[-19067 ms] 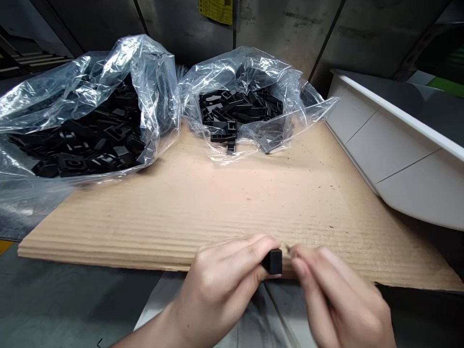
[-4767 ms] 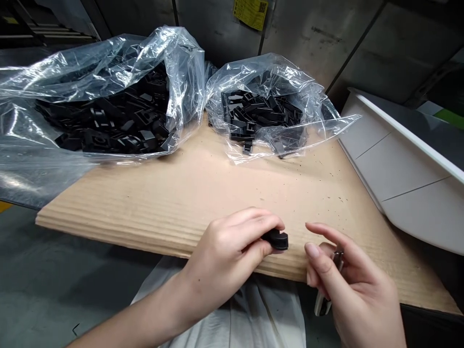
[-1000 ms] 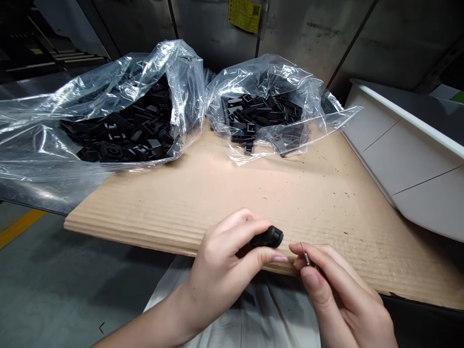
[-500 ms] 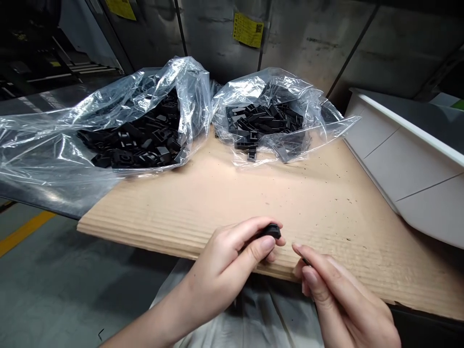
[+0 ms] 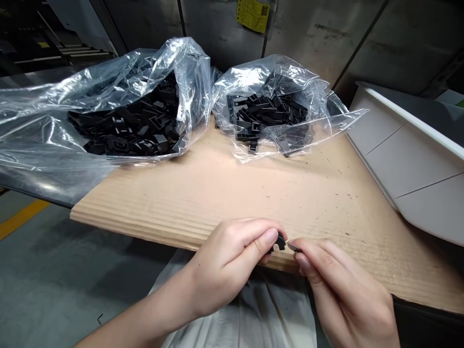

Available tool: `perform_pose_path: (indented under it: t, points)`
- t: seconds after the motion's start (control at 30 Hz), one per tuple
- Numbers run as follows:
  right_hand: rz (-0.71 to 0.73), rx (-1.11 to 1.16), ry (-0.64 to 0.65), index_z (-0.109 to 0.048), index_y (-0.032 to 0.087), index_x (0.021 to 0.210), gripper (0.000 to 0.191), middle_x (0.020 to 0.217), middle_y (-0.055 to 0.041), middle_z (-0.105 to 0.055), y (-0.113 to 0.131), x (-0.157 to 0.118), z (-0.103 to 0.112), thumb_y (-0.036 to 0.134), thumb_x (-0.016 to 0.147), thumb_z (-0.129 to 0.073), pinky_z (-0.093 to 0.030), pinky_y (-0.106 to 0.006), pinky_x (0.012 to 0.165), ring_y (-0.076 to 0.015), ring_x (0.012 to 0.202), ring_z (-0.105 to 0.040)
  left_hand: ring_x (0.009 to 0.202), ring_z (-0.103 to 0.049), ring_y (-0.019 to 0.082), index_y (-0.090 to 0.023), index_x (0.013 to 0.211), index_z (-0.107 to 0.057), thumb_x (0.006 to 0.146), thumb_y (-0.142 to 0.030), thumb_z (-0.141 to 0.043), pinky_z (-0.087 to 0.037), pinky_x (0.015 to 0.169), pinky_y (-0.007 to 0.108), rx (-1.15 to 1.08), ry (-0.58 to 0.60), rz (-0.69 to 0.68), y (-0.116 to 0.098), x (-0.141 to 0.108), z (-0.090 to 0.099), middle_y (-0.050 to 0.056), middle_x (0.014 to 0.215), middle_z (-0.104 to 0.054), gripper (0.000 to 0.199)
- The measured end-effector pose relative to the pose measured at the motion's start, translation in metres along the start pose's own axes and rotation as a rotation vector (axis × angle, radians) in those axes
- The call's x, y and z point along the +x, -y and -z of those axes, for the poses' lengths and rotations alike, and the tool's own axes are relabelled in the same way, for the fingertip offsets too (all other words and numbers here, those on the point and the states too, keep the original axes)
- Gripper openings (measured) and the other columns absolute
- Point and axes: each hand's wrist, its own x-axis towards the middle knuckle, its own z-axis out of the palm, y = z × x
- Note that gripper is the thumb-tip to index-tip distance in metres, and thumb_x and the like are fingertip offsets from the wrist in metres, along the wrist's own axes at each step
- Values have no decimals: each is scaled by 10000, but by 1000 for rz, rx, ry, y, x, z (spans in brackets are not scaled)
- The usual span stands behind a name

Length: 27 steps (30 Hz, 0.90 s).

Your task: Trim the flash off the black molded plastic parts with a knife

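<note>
Pinching a notched black part point(image 5: 281, 240), the left hand point(image 5: 234, 258) is holding it just left of the thin blade point(image 5: 292, 247) the right hand point(image 5: 342, 275) is gripping.

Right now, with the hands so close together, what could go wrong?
The thin pointed tool in the right hand might slip past the small black part and nick the left hand holding it. Some black pieces in the middle plastic bag lie near its open lip, so a knock could spill them.
</note>
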Motion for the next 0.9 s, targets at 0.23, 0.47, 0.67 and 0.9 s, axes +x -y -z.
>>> perform_pose_path:
  t: [0.23, 0.47, 0.67, 0.9]
  points:
    - [51, -130, -26, -571, 139, 870, 129, 719, -33, -636, 1, 1, 8, 58, 777, -536, -446, -174, 596, -80, 616, -595, 577, -490, 110, -122, 803, -597, 905, -214, -305, -366, 542, 190, 73, 74, 13, -3, 3, 1, -5, 632, -529, 323]
    - [52, -135, -14, -570, 132, 845, 108, 668, -22, -623, 1, 2, 4, 60, 770, -543, -433, -178, 550, -75, 565, -581, 590, -492, 116, -131, 779, -591, 906, -225, -296, -365, 551, 195, 61, 84, 17, -1, 2, 1, 2, 649, -545, 335]
    - [64, -128, 70, -556, 154, 859, 118, 693, -25, -623, 0, 7, 9, 76, 774, -532, -445, -183, 564, -103, 610, -601, 586, -498, 126, -135, 775, -598, 899, -221, -306, -368, 545, 199, 72, 79, 13, -1, 3, -1, 5, 637, -542, 329]
    - [-4, -38, 465, -566, 180, 727, 183, 589, 9, -552, 2, 12, 20, 129, 828, -422, -425, -200, 485, -92, 504, -534, 570, -502, 121, -135, 769, -595, 901, -230, -316, -368, 526, 192, 54, 46, 25, -2, 2, -1, 4, 642, -553, 322]
